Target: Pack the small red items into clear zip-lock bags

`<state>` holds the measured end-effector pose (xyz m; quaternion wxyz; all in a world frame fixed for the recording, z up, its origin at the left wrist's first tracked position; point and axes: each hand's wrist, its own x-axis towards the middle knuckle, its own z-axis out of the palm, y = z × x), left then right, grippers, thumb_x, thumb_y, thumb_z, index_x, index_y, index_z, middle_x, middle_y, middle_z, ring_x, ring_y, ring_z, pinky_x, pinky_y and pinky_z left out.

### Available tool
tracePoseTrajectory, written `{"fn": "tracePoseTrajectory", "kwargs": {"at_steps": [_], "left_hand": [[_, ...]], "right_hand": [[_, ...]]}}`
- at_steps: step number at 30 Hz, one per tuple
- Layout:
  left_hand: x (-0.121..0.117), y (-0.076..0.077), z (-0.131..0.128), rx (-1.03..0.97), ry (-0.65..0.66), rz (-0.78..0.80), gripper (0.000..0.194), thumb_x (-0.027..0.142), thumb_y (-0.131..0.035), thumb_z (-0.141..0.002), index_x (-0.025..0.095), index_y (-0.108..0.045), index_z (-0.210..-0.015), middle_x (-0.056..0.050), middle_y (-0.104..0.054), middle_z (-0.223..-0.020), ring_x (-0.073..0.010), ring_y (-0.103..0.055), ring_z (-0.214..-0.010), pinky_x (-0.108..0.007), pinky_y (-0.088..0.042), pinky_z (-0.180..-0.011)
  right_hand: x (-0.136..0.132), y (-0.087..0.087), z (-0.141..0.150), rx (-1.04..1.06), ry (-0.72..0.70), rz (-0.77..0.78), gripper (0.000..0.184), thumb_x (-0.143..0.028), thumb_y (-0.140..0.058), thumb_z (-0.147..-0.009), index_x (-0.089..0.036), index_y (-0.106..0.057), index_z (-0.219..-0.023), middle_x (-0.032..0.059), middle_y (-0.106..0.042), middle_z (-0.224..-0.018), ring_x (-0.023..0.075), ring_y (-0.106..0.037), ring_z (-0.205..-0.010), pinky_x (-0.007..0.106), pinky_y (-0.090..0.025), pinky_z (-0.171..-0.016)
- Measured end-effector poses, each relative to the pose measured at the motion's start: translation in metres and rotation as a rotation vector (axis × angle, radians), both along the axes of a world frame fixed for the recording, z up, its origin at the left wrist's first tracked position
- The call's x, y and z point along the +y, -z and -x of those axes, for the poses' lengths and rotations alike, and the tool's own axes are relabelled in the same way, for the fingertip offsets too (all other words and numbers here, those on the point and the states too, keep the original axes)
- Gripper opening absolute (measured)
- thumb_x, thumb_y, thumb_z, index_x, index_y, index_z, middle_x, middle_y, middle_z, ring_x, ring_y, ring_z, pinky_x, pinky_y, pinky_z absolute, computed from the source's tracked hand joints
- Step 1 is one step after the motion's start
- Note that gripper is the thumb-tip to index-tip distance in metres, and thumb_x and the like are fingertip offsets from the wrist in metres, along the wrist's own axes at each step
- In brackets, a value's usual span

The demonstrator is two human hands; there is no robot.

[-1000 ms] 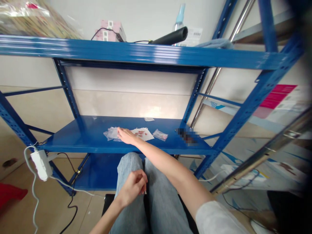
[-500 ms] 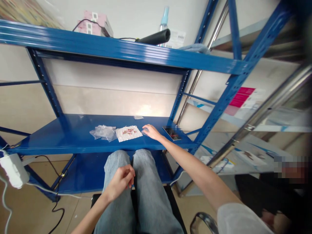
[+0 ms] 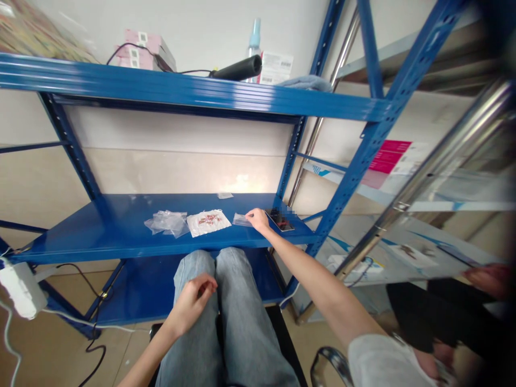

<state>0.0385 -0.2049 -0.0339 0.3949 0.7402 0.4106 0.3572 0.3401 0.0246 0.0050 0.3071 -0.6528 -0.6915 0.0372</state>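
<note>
Head view: right hand (image 3: 258,219) has its fingers pinched on a small clear bag (image 3: 242,220) on the blue shelf (image 3: 80,247), beside a white packet (image 3: 208,222) and a crumpled bag (image 3: 166,222); left hand (image 3: 192,302), fingers together, stays over the knee.

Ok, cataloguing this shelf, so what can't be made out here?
Head view:
Dark flat item beside the right hand: pixelated, kind unreadable.
Red bits on the white sheet: too small to identify.
Left hand: its fingers hide whether it pinches anything.
Another person's hand: blurred, cut off by the right edge.
</note>
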Motion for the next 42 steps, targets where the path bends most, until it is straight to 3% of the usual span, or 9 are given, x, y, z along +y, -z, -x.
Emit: {"fn": "tracePoseTrajectory", "kwargs": {"at_steps": [5, 8, 12, 17, 21, 26, 36, 40, 42], "left_hand": [[-0.003, -0.002, -0.005, -0.076, -0.013, 0.031, 0.032, 0.041, -0.045, -0.099, 0.019, -0.068, -0.094, -0.007, -0.070, -0.085, -0.0215, -0.064, -0.082, -0.031, -0.049, -0.077], [0.004, -0.002, -0.007, -0.225, -0.056, 0.096, 0.038, 0.050, -0.050, -0.097, 0.017, -0.069, -0.093, -0.008, -0.070, -0.082, -0.0204, -0.065, -0.077, -0.030, -0.049, -0.072], [0.018, -0.005, -0.012, -0.530, -0.069, 0.283, 0.047, 0.059, -0.054, -0.093, 0.014, -0.068, -0.099, -0.009, -0.071, -0.085, -0.0191, -0.065, -0.071, -0.028, -0.048, -0.063], [0.024, -0.005, -0.012, -0.623, 0.011, 0.311, 0.045, 0.056, -0.059, -0.093, 0.015, -0.066, -0.080, -0.005, -0.068, -0.075, -0.0169, -0.061, -0.071, -0.027, -0.049, -0.070], [0.022, -0.004, -0.001, -0.575, 0.029, 0.297, 0.036, 0.048, -0.066, -0.091, 0.015, -0.068, -0.076, -0.003, -0.065, -0.071, -0.0141, -0.058, -0.066, -0.025, -0.047, -0.067], [0.017, -0.005, 0.001, -0.560, -0.097, 0.237, 0.029, 0.042, -0.074, -0.086, 0.015, -0.073, -0.077, -0.003, -0.067, -0.073, -0.0147, -0.059, -0.070, -0.026, -0.048, -0.071], [0.012, -0.006, -0.007, -0.551, -0.147, 0.214, 0.032, 0.042, -0.078, -0.083, 0.015, -0.073, -0.067, -0.004, -0.069, -0.065, -0.0145, -0.060, -0.064, -0.027, -0.049, -0.069], [0.011, -0.002, -0.010, -0.495, -0.129, 0.225, 0.038, 0.047, -0.078, -0.081, 0.015, -0.069, -0.064, -0.004, -0.068, -0.060, -0.0139, -0.060, -0.057, -0.026, -0.049, -0.063], [0.010, 0.002, -0.012, -0.477, -0.089, 0.242, 0.040, 0.050, -0.078, -0.081, 0.015, -0.068, -0.064, -0.004, -0.067, -0.060, -0.0138, -0.059, -0.056, -0.025, -0.048, -0.061]], "right_hand": [[-0.022, -0.021, 0.010, 0.059, 0.062, -0.188, 0.023, -0.024, -0.059, -0.095, -0.021, -0.082, -0.098, 0.0094, -0.073, -0.121, 0.0248, -0.065, -0.114, 0.036, -0.048, -0.103], [-0.060, -0.024, 0.029, 0.141, -0.116, -0.368, 0.019, -0.025, -0.063, -0.093, -0.023, -0.082, -0.092, 0.0089, -0.071, -0.118, 0.0252, -0.063, -0.111, 0.041, -0.048, -0.102], [-0.138, -0.007, 0.065, 0.242, -0.435, -0.394, 0.015, -0.024, -0.067, -0.092, -0.027, -0.081, -0.094, 0.0060, -0.071, -0.111, 0.0234, -0.062, -0.109, 0.042, -0.047, -0.100], [-0.211, 0.027, 0.094, 0.393, -0.449, -0.259, 0.015, -0.024, -0.066, -0.093, -0.027, -0.080, -0.096, 0.0059, -0.069, -0.107, 0.0223, -0.062, -0.104, 0.040, -0.050, -0.094], [-0.224, 0.043, 0.099, 0.398, -0.424, -0.192, 0.019, -0.023, -0.062, -0.094, -0.028, -0.077, -0.105, 0.0062, -0.066, -0.110, 0.0225, -0.061, -0.106, 0.041, -0.050, -0.097], [-0.239, 0.043, 0.115, 0.332, -0.412, -0.191, 0.038, -0.021, -0.055, -0.096, -0.028, -0.060, -0.133, 0.0098, -0.058, -0.126, 0.0264, -0.054, -0.121, 0.047, -0.045, -0.107], [-0.242, 0.050, 0.119, 0.307, -0.543, -0.127, 0.038, -0.018, -0.046, -0.100, -0.028, -0.058, -0.134, 0.0094, -0.057, -0.128, 0.0252, -0.056, -0.122, 0.045, -0.048, -0.106], [-0.243, 0.047, 0.119, 0.461, -0.462, -0.134, 0.045, -0.025, -0.046, -0.102, -0.026, -0.043, -0.147, 0.0117, -0.058, -0.128, 0.0239, -0.061, -0.113, 0.042, -0.054, -0.096], [-0.248, 0.043, 0.120, 0.510, -0.438, -0.144, 0.038, -0.029, -0.049, -0.102, -0.025, -0.049, -0.139, 0.0110, -0.062, -0.119, 0.0232, -0.063, -0.104, 0.041, -0.055, -0.090]]}}
